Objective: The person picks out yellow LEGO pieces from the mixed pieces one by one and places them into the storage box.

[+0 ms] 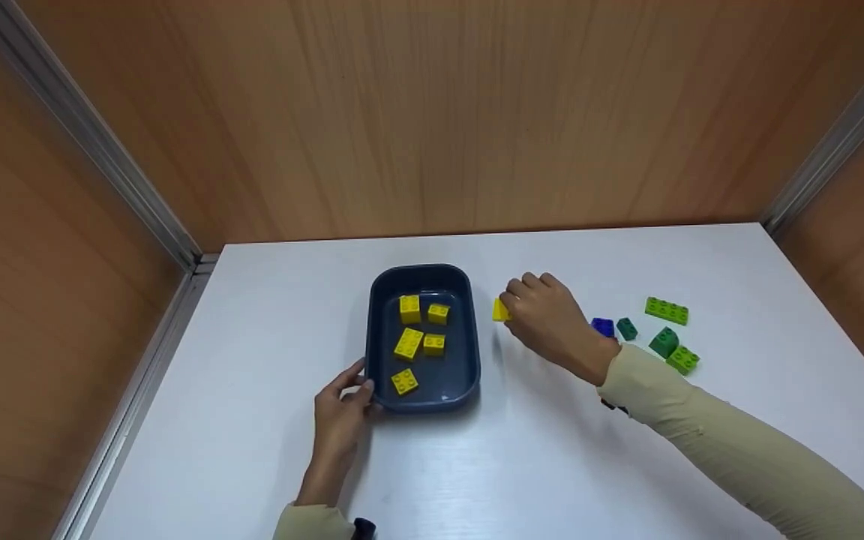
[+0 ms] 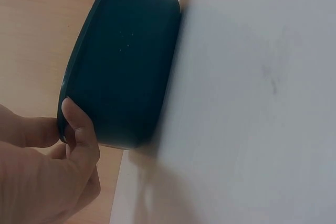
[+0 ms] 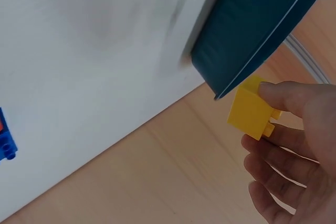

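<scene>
A dark blue tray [image 1: 454,394] stands on the white table with several yellow toy bricks [image 1: 408,343] lying in it. My left hand [image 1: 342,420] pinches the tray's near left rim between thumb and fingers; the left wrist view shows the thumb against the outer wall [image 2: 115,66]. To the right of the tray, my right hand [image 1: 548,319] holds a yellow brick [image 1: 501,310] above the table. In the right wrist view that yellow brick [image 3: 251,108] is pinched between thumb and fingertips, its studs toward the palm.
Right of my right hand lie a blue brick [image 1: 603,326], dark green bricks [image 1: 664,342] and light green bricks [image 1: 667,310]. My right forearm passes over the table in front of them. Wooden panels [image 1: 432,112] enclose the table at the back and sides.
</scene>
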### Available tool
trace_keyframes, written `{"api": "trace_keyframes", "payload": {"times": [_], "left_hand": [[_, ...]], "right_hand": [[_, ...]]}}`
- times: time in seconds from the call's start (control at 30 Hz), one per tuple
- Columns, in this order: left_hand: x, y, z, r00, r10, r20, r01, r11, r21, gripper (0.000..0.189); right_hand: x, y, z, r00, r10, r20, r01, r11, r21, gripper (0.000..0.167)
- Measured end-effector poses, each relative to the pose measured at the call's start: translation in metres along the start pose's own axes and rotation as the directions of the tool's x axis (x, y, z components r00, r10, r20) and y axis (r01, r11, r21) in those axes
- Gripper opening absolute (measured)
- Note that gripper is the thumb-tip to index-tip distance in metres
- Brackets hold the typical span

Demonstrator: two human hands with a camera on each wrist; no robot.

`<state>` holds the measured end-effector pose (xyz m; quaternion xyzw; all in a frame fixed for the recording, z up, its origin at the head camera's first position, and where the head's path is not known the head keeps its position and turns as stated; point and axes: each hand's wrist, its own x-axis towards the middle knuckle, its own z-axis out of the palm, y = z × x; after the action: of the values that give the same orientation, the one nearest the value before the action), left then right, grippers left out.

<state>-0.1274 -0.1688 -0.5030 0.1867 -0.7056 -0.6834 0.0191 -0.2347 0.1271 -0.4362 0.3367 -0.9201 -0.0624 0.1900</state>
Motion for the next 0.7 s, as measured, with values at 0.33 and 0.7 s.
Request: {"api": "trace_keyframes", "payload": {"times": [0.33, 0.7], "left_hand": [[-0.001, 0.0, 0.001, 1.0, 0.001, -0.008, 0.0, 1.0, 0.013, 0.045], [0.0, 0.001, 0.002, 1.0, 0.002, -0.026, -0.001, 1.0, 0.013, 0.044]], "right_hand": [[0.01, -0.017, -0.001, 0.999, -0.019, 0.038, 0.019, 1.0, 0.012, 0.037], [0.02, -0.037, 0.0, 0.996, -0.053, 0.074, 0.053, 0.999, 0.002, 0.034]]}}
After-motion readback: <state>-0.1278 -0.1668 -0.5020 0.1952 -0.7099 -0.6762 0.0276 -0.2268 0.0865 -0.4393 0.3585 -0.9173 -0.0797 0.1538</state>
